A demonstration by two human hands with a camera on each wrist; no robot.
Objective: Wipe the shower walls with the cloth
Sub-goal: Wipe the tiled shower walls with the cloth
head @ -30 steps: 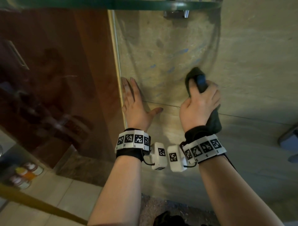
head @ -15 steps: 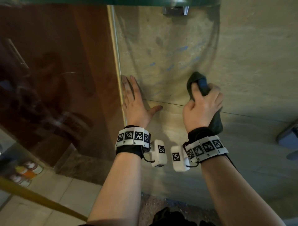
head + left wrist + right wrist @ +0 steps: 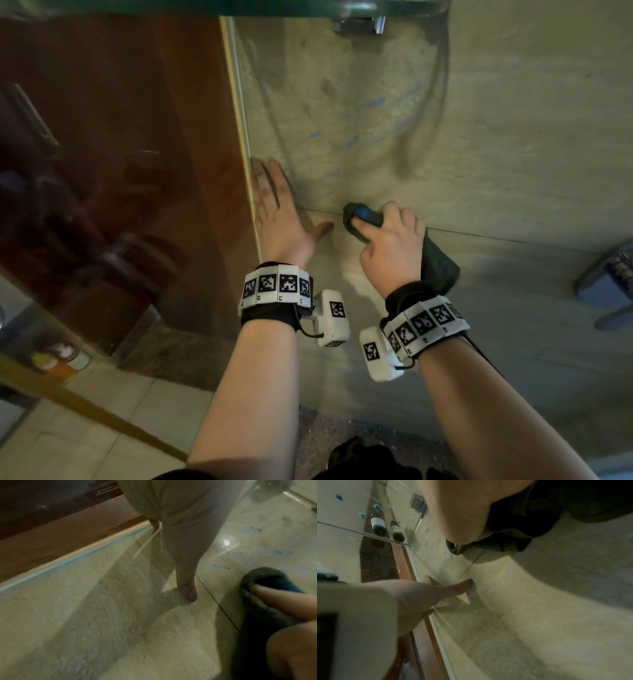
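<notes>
Right hand (image 3: 390,240) wiping wall (image 3: 513,144) with cloth (image 3: 440,265)
Fingers curled round dark cloth, pressed on tile seam; left hand (image 3: 279,219) just beside it, flat, fingers spread wide against wall by glass edge.

left hand (image 3: 279,219) flat on shower wall (image 3: 513,154) at its left edge, beside glass panel (image 3: 120,137); right hand (image 3: 390,246) with cloth (image 3: 440,267) just right, on grout line.
</notes>
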